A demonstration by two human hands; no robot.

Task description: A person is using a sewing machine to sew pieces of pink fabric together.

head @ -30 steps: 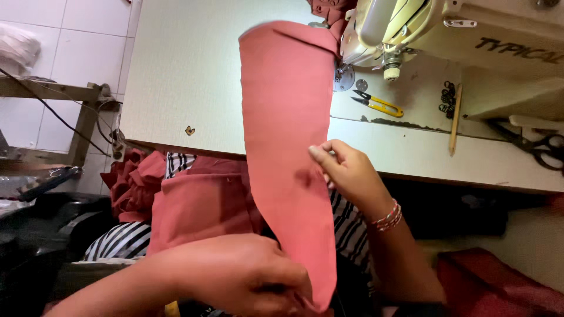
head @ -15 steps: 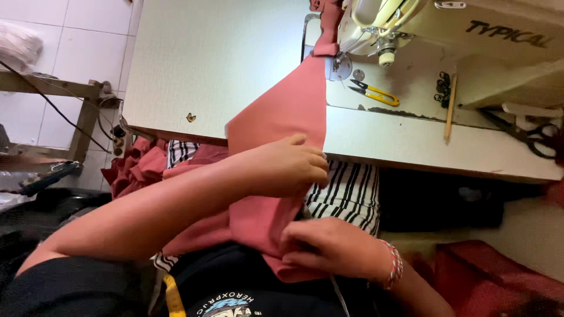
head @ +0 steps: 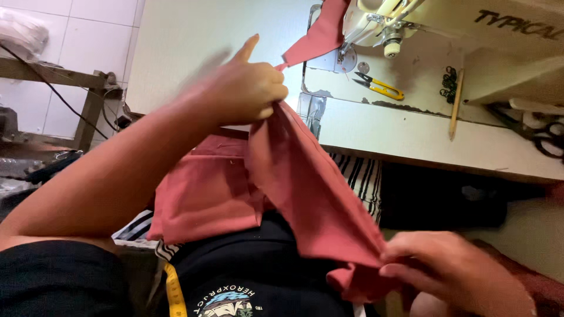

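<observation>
Gripping the red cloth (head: 305, 194) with both hands, stretched in a slant over the lap, in front of the desk (head: 411, 132). Left hand (head: 247, 88) closed into a fist on the upper edge of the cloth, thumb pointing up, a little blurred. Right hand (head: 452, 276) pinching the lower end with closed fingers, partly cut off by the bottom edge. Another fold of the same cloth lying on the lap, beside a yellow measuring tape (head: 173, 290).

Showing no real container; on the desk only loose things: yellow thread snips (head: 382, 88), a thin wooden stick (head: 455, 105), dark scissors (head: 540, 132) cut off at the right edge.

Sewing machine (head: 411, 23) being cut off at the top, with one more red piece (head: 320, 38) hanging near its needle. Whether a thin strip is joining this piece to the held cloth, hard to tell.
</observation>
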